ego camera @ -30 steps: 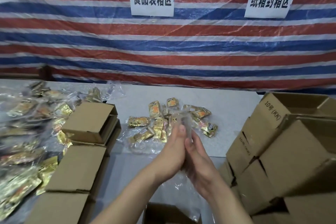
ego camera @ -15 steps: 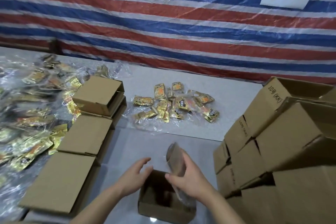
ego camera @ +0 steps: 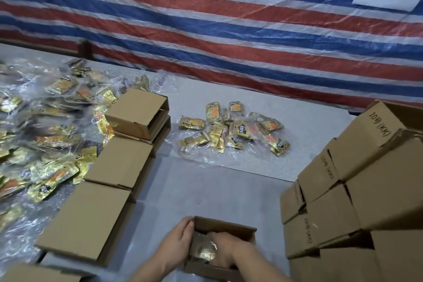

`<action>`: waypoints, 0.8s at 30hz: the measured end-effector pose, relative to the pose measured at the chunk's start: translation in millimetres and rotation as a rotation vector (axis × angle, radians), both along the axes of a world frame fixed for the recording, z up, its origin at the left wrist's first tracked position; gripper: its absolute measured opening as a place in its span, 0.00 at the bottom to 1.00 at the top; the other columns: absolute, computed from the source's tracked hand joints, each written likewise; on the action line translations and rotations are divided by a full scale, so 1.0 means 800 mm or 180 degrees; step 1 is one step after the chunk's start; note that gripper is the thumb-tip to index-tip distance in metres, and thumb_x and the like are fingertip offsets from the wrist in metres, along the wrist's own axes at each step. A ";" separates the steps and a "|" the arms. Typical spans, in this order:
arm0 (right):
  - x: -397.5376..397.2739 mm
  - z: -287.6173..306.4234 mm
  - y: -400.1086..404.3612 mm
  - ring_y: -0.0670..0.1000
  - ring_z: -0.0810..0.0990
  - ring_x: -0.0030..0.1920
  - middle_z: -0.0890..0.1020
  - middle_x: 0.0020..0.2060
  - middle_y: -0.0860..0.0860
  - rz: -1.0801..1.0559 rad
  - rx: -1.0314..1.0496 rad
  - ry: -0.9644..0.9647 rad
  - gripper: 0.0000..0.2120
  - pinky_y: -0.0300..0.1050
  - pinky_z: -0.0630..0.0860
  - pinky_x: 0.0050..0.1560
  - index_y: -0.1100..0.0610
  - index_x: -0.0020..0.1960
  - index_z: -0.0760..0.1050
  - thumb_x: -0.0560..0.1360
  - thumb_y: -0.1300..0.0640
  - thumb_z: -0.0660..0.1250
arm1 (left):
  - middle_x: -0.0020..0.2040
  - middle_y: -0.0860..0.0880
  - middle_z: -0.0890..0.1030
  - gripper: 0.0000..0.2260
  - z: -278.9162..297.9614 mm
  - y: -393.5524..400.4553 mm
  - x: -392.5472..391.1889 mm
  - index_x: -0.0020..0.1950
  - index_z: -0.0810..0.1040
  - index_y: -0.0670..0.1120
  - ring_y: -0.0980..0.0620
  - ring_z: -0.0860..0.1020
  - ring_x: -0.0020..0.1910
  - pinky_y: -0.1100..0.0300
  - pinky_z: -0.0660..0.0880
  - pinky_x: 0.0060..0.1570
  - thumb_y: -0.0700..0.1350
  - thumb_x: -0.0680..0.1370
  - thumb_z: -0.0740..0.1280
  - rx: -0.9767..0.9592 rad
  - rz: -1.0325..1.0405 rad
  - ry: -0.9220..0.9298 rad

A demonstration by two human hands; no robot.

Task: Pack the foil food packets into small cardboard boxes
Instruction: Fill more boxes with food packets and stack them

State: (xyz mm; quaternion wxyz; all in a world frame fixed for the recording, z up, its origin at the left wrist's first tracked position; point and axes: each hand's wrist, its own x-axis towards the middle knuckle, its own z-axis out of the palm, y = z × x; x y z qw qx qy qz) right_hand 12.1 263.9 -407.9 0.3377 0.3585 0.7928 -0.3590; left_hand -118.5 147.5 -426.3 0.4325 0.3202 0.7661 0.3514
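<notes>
A small open cardboard box (ego camera: 229, 225) sits at the table's near edge. My left hand (ego camera: 178, 239) grips its left wall, fingers curled over the rim. My right hand (ego camera: 231, 250) reaches down into the box and holds a clear plastic bag of foil packets (ego camera: 202, 252) that lies inside; its fingertips are hidden in the box. Several loose gold foil packets (ego camera: 233, 130) lie on crumpled clear plastic at the table's middle.
A big heap of bagged foil packets (ego camera: 45, 135) covers the left side. Closed small boxes (ego camera: 121, 162) run in a row beside it. Stacked empty boxes (ego camera: 366, 190) stand at the right. A striped tarp (ego camera: 229, 41) hangs behind the table.
My hands came down from chest height to the box. The right hand lowered the plastic bag into it, and the left hand moved onto the box's left wall.
</notes>
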 end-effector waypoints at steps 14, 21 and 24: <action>0.016 0.000 -0.001 0.53 0.81 0.51 0.84 0.48 0.51 -0.0398 0.0271 0.0396 0.14 0.43 0.73 0.46 0.52 0.49 0.80 0.77 0.43 0.62 | 0.51 0.57 0.80 0.10 0.011 -0.002 0.006 0.56 0.75 0.53 0.72 0.75 0.50 0.78 0.68 0.47 0.46 0.84 0.55 0.0268 0.0010 -0.0004; 0.014 -0.012 -0.023 0.56 0.77 0.63 0.77 0.66 0.55 -0.0433 -0.0323 -0.0392 0.25 0.48 0.72 0.61 0.51 0.70 0.71 0.76 0.45 0.56 | 0.53 0.57 0.79 0.09 0.009 -0.002 0.019 0.59 0.73 0.54 0.68 0.75 0.53 0.71 0.69 0.53 0.51 0.84 0.55 0.0126 -0.0251 0.0253; 0.015 -0.015 -0.023 0.55 0.75 0.64 0.77 0.67 0.55 -0.0531 -0.0253 -0.0206 0.23 0.46 0.70 0.62 0.51 0.69 0.72 0.77 0.46 0.55 | 0.53 0.55 0.79 0.09 0.011 0.004 0.021 0.59 0.73 0.52 0.62 0.76 0.54 0.60 0.71 0.58 0.51 0.84 0.55 0.0122 -0.0259 0.0321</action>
